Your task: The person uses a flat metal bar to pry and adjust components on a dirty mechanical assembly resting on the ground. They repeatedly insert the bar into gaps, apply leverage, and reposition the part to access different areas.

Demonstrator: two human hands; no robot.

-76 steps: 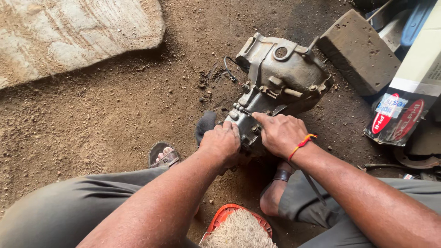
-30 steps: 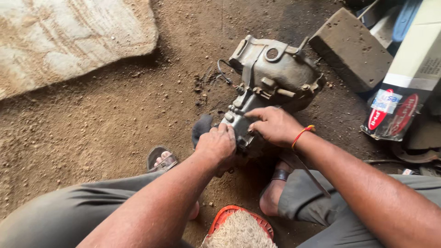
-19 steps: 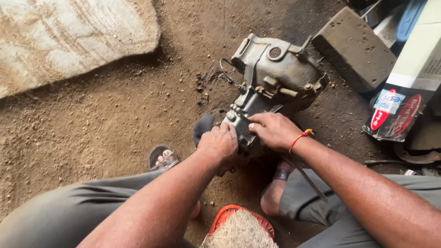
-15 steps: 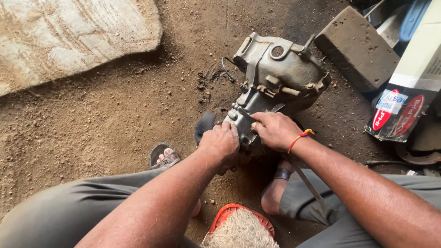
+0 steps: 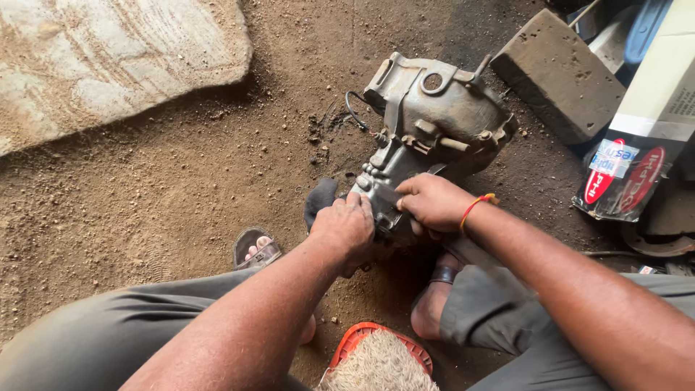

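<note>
Gearbox housing [image 5: 434, 123], grey and dirty, lies on the dirt floor [image 5: 181, 181] in front of the person, with its narrow end between the feet. A thin black wire [image 5: 352, 116] curls out from its left side. Both hands work on this narrow end. To do this work well, I think the casting must be kept steady against the ground, with even pressure from both sides, because the greasy metal can slip easily.

The left hand [image 5: 344, 228] is curled on the lower left of the narrow end, fingers bent and pressing on the metal. The right hand [image 5: 434, 203], with a red and yellow thread at the wrist, grips the top of the same end; its fingers close around the metal. Whether any small tool is held there, I cannot tell.

Near the housing are a stone block [image 5: 557, 76], a flat pale slab [image 5: 108, 65], a printed package [image 5: 622, 174], and an orange basket [image 5: 376, 358] below.
</note>
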